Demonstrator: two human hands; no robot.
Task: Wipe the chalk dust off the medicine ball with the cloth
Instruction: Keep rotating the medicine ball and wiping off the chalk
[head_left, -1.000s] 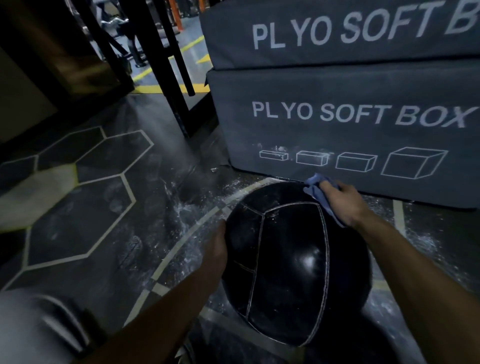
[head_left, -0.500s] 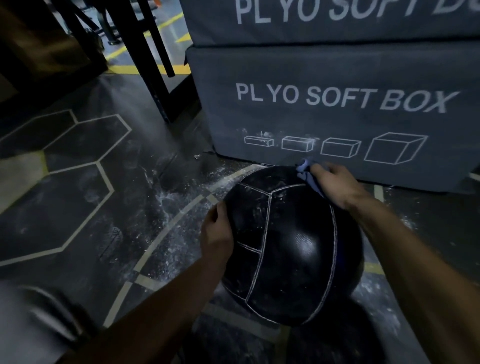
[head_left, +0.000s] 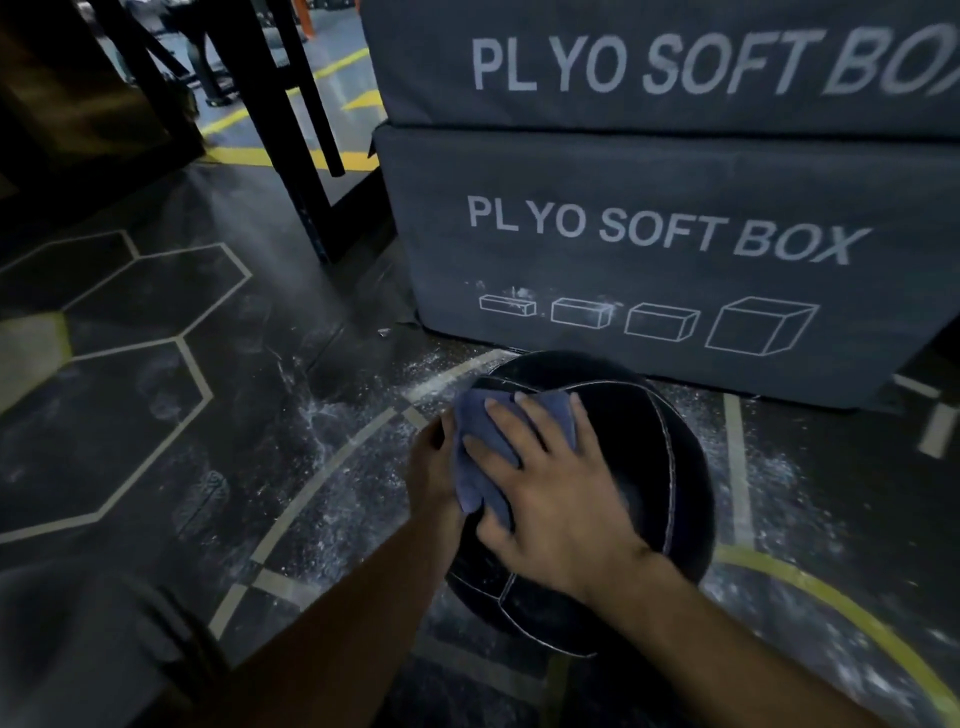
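Cloth (head_left: 498, 441) on medicine ball (head_left: 639, 467), before stacked boxes (head_left: 649, 249).

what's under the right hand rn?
The blue cloth, pressed flat on the medicine ball by the right hand. Ball surface beneath cloth is covered, so remaining chalk there can't be seen. Left hand steadies the ball's side.

This is a gym. Two stacked pads (head_left: 675, 249) read "PLYO SOFT BOX". The dark rubber floor (head_left: 156, 415) carries hexagon lines and scattered chalk.
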